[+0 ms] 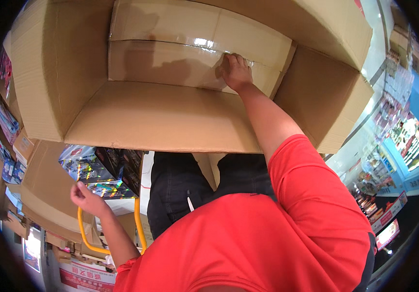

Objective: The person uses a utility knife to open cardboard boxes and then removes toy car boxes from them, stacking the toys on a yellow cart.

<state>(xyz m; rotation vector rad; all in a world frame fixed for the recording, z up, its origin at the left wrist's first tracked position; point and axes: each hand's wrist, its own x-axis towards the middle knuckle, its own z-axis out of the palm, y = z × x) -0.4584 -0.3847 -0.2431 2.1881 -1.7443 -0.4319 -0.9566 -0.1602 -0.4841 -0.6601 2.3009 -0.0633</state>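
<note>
A large open cardboard box (165, 113) stands before me, its inside facing up. My right hand (236, 71) reaches into it, with curled fingers touching the bottom beside the seam. Clear packing tape (205, 44) shines along that seam. The fingertips are partly hidden, so whether they pinch anything does not show. Outside the box at lower left, my left hand (89, 199) holds nothing; its fingers are loosely bent and slightly apart from the thumb. It is nearest to shiny, dark printed boxes (118, 171) by a yellow metal tube handle (81, 230).
Another large brown carton (45, 182) lies on the left, with packaged goods (7, 124) beyond it. My legs in dark trousers (173, 182) are close against the box's near side. Shop shelves with goods (388, 109) line the right. A red and white printed carton (85, 275) sits at lower left.
</note>
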